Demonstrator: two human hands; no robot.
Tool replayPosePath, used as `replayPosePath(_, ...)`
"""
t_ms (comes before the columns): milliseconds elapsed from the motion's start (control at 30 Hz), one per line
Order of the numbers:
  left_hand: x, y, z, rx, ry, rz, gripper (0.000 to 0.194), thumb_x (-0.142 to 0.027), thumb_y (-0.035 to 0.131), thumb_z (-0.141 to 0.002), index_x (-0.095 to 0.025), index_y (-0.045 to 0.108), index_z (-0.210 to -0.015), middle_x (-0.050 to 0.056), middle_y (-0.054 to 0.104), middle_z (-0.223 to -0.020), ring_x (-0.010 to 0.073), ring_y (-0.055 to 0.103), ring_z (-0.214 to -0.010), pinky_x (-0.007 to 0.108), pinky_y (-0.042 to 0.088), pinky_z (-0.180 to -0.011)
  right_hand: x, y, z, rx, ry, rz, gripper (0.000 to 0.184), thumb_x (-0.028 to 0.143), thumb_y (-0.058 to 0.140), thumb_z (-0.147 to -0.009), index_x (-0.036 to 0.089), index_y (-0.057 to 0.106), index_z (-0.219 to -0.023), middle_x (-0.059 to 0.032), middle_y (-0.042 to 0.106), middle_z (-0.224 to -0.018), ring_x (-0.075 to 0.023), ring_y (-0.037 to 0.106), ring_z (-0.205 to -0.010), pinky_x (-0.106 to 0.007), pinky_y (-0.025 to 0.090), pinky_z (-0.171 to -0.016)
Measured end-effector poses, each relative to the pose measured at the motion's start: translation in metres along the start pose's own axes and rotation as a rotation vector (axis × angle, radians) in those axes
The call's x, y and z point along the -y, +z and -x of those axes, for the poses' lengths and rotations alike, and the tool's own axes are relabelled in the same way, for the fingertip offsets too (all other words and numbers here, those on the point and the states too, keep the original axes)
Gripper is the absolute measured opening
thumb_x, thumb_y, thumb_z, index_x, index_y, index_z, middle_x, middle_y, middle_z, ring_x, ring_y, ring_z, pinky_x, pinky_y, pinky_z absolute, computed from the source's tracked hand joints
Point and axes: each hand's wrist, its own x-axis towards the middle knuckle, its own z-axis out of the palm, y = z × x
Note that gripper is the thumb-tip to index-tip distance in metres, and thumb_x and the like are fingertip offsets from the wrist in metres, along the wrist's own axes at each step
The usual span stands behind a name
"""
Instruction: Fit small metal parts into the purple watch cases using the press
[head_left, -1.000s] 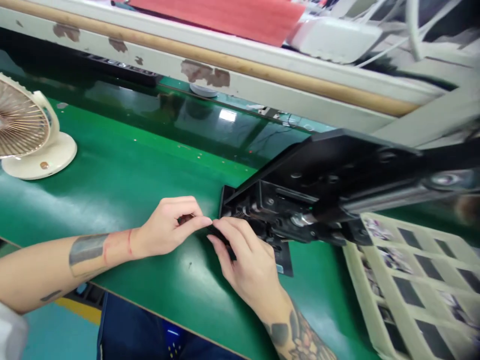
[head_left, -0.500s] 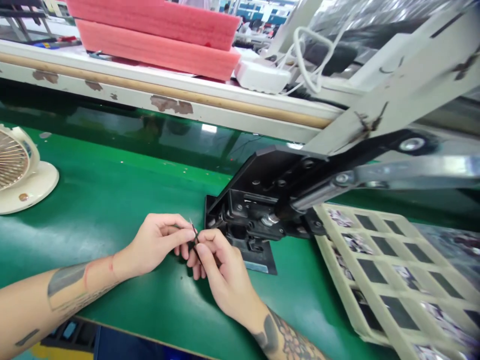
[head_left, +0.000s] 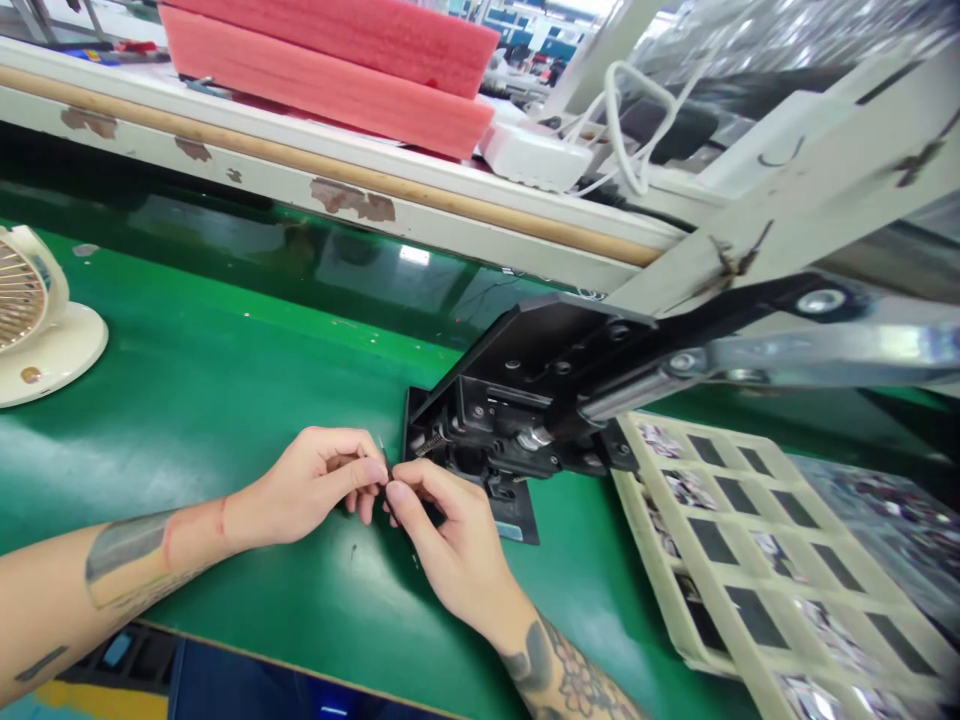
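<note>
1. Grip: left hand point(head_left: 315, 490) and right hand point(head_left: 450, 540) pressed together at the fingertips, pinching a thin dark pin-like piece point(head_left: 382, 450). Only the upper tip showing above the fingers; more of its length visible in the earlier frame, with the fingertips less tightly closed.
2. Piece location: just left of the black metal toggle press point(head_left: 517, 420), beside its coiled spring point(head_left: 431, 443). Contact with the press not shown.
3. Hand placement: both hands left of the press, right hand nearer and overlapping the press's base plate point(head_left: 521, 522) in view. Both above the green workbench mat point(head_left: 187, 440).
4. Other items: cream compartment tray point(head_left: 750, 560) right of the press, holding printed items too blurred to identify. White desk fan point(head_left: 37, 320) well left of the press. Pink foam sheets point(head_left: 330, 70) and white power adapter point(head_left: 534, 155) on the shelf beyond it.
5. Change in view: fan now cut off further by the left edge; press and tray slightly further left.
</note>
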Motion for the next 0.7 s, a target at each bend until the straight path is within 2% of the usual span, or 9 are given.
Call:
replayPosePath(100, -0.003, 0.000, 0.001, -0.026, -0.014, -0.017, 0.040, -0.051, 0.073, -0.107, -0.015, 0.074, -0.089, 0.004, 0.074, -0.068, 0.0145, 0.069, -0.060, 0.026, 0.054, -0.061, -0.003, 0.002, 0.002, -0.112, -0.017, 0.038, 0.031, 0.034, 0.060, -0.114, 0.021, 0.066, -0.087, 0.0010, 0.064, -0.075, -0.0128, 0.059, -0.067, -0.026, 0.048, -0.064)
replayPosePath(200, -0.007, 0.000, 0.000, -0.050, -0.018, -0.024, 0.041, -0.051, 0.072, -0.108, -0.015, 0.072, -0.087, 0.005, 0.076, -0.067, 0.0152, 0.070, -0.058, 0.026, 0.056, -0.060, -0.008, 0.005, 0.005, -0.211, -0.020, 0.008, 0.024, 0.036, 0.056, -0.116, 0.021, 0.070, -0.103, -0.0004, 0.068, -0.081, -0.0139, 0.063, -0.070, -0.026, 0.052, -0.065)
replayPosePath(267, -0.009, 0.000, -0.001, -0.051, -0.007, -0.033, 0.040, -0.050, 0.073, -0.108, -0.016, 0.072, -0.087, 0.004, 0.076, -0.067, 0.0152, 0.072, -0.059, 0.025, 0.057, -0.060, -0.009, 0.005, 0.005, -0.197, -0.042, 0.008, 0.020, 0.036, 0.058, -0.115, 0.021, 0.071, -0.112, -0.0007, 0.070, -0.084, -0.0135, 0.065, -0.070, -0.026, 0.053, -0.065)
replayPosePath(333, -0.009, 0.001, 0.000, -0.050, 0.015, -0.051, 0.038, -0.048, 0.073, -0.108, -0.016, 0.073, -0.087, 0.003, 0.076, -0.068, 0.0146, 0.072, -0.060, 0.025, 0.058, -0.061, -0.007, 0.005, 0.004, -0.129, -0.077, 0.043, 0.017, 0.032, 0.063, -0.113, 0.021, 0.072, -0.104, 0.0010, 0.069, -0.080, -0.0122, 0.062, -0.067, -0.025, 0.050, -0.063)
replayPosePath(400, -0.010, 0.001, 0.000, -0.059, 0.034, -0.069, 0.036, -0.046, 0.073, -0.108, -0.016, 0.074, -0.088, 0.003, 0.076, -0.069, 0.0141, 0.072, -0.060, 0.024, 0.059, -0.061, -0.005, 0.006, 0.003, -0.108, -0.113, 0.083, 0.022, 0.028, 0.064, -0.112, 0.021, 0.069, -0.091, 0.0025, 0.065, -0.074, -0.0112, 0.059, -0.064, -0.025, 0.048, -0.063)
replayPosePath(467, -0.011, 0.001, 0.002, -0.073, 0.045, -0.081, 0.034, -0.044, 0.073, -0.109, -0.016, 0.076, -0.089, 0.003, 0.076, -0.070, 0.0143, 0.073, -0.061, 0.024, 0.059, -0.061, -0.003, 0.006, 0.003, -0.175, -0.131, 0.100, 0.027, 0.026, 0.061, -0.112, 0.021, 0.067, -0.087, 0.0024, 0.064, -0.072, -0.0116, 0.059, -0.064, -0.026, 0.047, -0.065)
replayPosePath(567, -0.012, 0.000, 0.003, -0.083, 0.049, -0.096, 0.032, -0.042, 0.073, -0.109, -0.017, 0.077, -0.090, 0.003, 0.077, -0.071, 0.0147, 0.074, -0.061, 0.024, 0.060, -0.060, -0.002, 0.007, 0.004, -0.277, -0.100, 0.086, 0.030, 0.031, 0.055, -0.114, 0.021, 0.067, -0.089, -0.0001, 0.066, -0.076, -0.0134, 0.061, -0.067, -0.028, 0.049, -0.065)
replayPosePath(633, -0.013, -0.001, 0.003, -0.086, 0.055, -0.116, 0.033, -0.042, 0.074, -0.108, -0.017, 0.078, -0.088, 0.003, 0.077, -0.072, 0.0148, 0.074, -0.061, 0.024, 0.061, -0.060, -0.003, 0.007, 0.004, -0.222, -0.071, 0.064, 0.027, 0.038, 0.059, -0.113, 0.021, 0.069, -0.094, 0.0000, 0.067, -0.078, -0.0130, 0.061, -0.066, -0.027, 0.049, -0.062)
replayPosePath(700, -0.014, -0.001, 0.003, -0.099, 0.067, -0.142, 0.034, -0.044, 0.076, -0.107, -0.016, 0.079, -0.088, 0.003, 0.077, -0.074, 0.0150, 0.074, -0.062, 0.024, 0.061, -0.060, -0.004, 0.008, 0.004, -0.106, -0.074, 0.054, 0.026, 0.039, 0.063, -0.112, 0.021, 0.070, -0.095, 0.0015, 0.067, -0.076, -0.0114, 0.059, -0.063, -0.025, 0.048, -0.061)
